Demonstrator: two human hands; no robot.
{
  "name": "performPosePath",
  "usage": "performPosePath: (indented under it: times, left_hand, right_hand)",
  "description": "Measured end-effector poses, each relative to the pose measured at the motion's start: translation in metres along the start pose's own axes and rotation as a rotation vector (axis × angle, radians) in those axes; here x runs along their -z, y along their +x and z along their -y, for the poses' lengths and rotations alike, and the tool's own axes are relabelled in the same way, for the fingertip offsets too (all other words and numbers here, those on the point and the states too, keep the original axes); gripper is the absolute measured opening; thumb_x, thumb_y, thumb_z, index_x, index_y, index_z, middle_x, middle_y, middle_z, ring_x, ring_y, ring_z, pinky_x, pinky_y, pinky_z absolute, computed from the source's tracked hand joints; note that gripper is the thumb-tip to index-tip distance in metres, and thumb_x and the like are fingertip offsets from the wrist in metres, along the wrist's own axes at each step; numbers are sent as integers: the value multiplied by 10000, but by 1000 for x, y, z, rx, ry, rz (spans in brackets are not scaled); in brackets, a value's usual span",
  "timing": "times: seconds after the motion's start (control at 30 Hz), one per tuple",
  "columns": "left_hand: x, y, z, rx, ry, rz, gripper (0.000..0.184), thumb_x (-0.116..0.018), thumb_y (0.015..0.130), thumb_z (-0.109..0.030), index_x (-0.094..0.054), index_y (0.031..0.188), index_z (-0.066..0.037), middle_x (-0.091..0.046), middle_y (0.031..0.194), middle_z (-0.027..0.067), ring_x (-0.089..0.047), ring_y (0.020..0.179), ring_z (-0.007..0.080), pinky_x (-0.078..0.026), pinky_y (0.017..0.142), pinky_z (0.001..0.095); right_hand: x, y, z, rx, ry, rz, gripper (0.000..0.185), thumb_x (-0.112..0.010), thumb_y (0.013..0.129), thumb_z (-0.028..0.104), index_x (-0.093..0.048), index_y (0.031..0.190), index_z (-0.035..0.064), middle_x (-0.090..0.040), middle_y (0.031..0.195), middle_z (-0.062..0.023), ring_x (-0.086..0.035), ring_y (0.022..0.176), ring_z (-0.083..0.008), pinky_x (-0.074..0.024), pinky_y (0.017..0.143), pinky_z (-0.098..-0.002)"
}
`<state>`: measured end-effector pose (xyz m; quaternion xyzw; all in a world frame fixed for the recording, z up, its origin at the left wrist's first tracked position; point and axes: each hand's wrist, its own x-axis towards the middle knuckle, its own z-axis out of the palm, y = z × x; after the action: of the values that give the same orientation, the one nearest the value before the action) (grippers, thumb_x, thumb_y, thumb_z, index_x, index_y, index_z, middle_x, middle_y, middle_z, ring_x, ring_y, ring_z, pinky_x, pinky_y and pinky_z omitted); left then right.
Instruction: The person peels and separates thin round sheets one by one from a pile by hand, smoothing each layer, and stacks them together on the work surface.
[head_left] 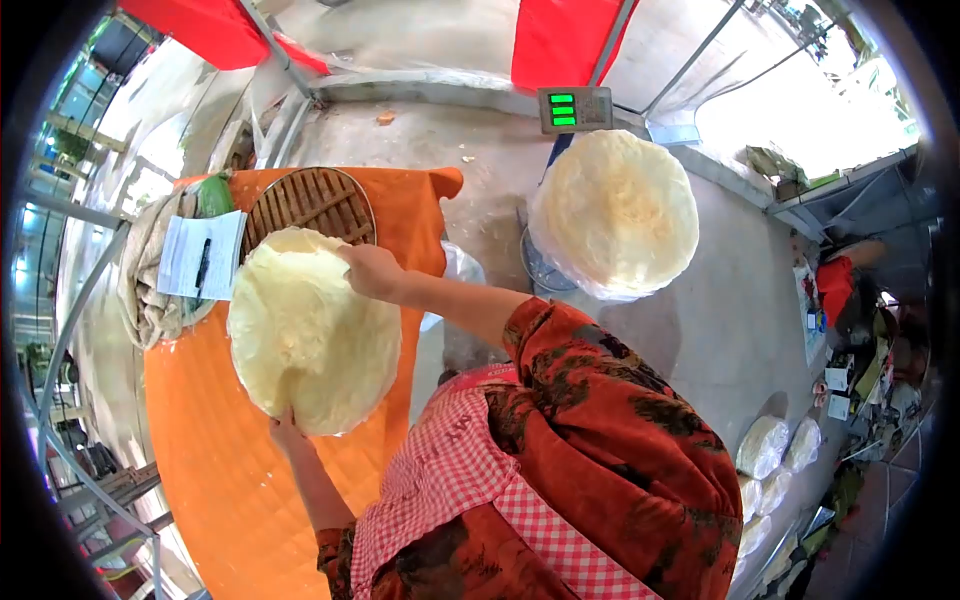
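Observation:
A large round stack of thin, pale yellow sheets that look like rice paper [310,340] lies over an orange cloth. My right hand [372,272] is closed on its upper right rim. At the lower edge, my left hand [287,432] grips the rim, with the fingers partly hidden beneath. The upper edge of the stack overlaps a round woven bamboo tray [312,205]. Beside it on the left lies a notepad [190,265] with a dark pen [203,265] on top.
The orange cloth [200,440] covers the table. A plastic-wrapped round stack [620,210] sits by a scale display [575,110] with green digits. Beige cloth [150,280] is bunched at the table's left edge. Several wrapped bundles [763,447] lie on the floor at lower right.

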<state>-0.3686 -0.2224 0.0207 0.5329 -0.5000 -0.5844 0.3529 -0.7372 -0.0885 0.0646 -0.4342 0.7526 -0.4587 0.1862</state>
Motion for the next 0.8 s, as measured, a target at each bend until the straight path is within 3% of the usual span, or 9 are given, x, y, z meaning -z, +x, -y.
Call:
performPosePath:
  times: [0.1, 0.2, 0.27, 0.33, 0.37, 0.4, 0.53, 0.67, 0.8]
  left_hand:
    - [-9, -10, -7, -30, -14, -61, 272, -611, 846, 2, -585, 1114, 40, -635, 1040, 93, -619, 887, 203, -512, 772, 325]
    - [-20, -23, -19, -97, 89, -114, 220, -613, 823, 10, -603, 1042, 28, -635, 965, 86, -605, 808, 187, -499, 709, 321]
    - [-24, -26, -28, -140, 199, -156, 123, -624, 798, 7, -615, 920, 21, -623, 880, 76, -574, 724, 171, -479, 630, 321]
    - [16, 22, 39, -228, 244, -120, 122, -662, 754, -18, -542, 739, -1, -563, 744, 44, -488, 604, 161, -409, 522, 319]
    - [16, 13, 35, -209, 275, -168, 178, -675, 736, -29, -502, 706, -2, -532, 726, 49, -460, 605, 169, -392, 527, 327]
    - [3, 6, 28, -181, 305, -213, 233, -687, 717, -41, -461, 673, -3, -500, 707, 55, -432, 605, 177, -374, 532, 336]
    - [1, -8, 14, -140, 495, -268, 228, -696, 709, -85, -530, 822, 21, -490, 911, 122, -474, 838, 237, -416, 757, 360]
    - [-10, -20, -4, -84, 406, -307, 255, -700, 741, -119, -568, 922, 3, -496, 987, 108, -493, 893, 240, -427, 826, 355]
    - [-8, -17, 11, -117, 343, -333, 249, -708, 747, -112, -585, 933, -1, -511, 1017, 111, -515, 924, 243, -436, 837, 357]
  right_hand:
    - [6, -4, 16, 53, 29, -30, 270, -622, 738, 96, -594, 1002, 45, -641, 924, -184, -591, 922, -391, -476, 793, -451]
    - [-8, 4, -4, 302, -197, -292, 274, -628, 704, 89, -608, 976, 66, -612, 912, -150, -569, 878, -391, -474, 767, -453]
    - [-23, 7, -19, 193, -310, -434, 258, -627, 668, 82, -613, 926, 82, -567, 923, -136, -535, 816, -380, -465, 734, -459]
    - [-37, 23, -73, 119, -224, -91, 318, -647, 690, 96, -568, 997, 77, -562, 963, -118, -549, 820, -327, -471, 723, -428]
    - [-31, 14, -51, -64, 67, -122, 372, -663, 683, 133, -502, 1010, 57, -585, 913, -157, -575, 885, -333, -463, 764, -428]
    - [-16, 5, -21, 16, 74, -161, 470, -692, 696, 155, -467, 1097, 59, -609, 919, -169, -605, 902, -321, -476, 765, -425]
    - [-5, 8, 17, -108, 8, -114, 419, -715, 697, 125, -566, 1073, 13, -670, 882, -117, -652, 812, -230, -511, 739, -352]
    - [6, 30, 10, -498, 509, 241, 329, -722, 699, 92, -641, 990, -39, -673, 896, -46, -638, 742, -133, -518, 670, -301]
    - [6, 29, 25, -373, 394, 230, 277, -703, 766, 121, -649, 1006, -6, -675, 857, -70, -644, 774, -164, -507, 697, -306]
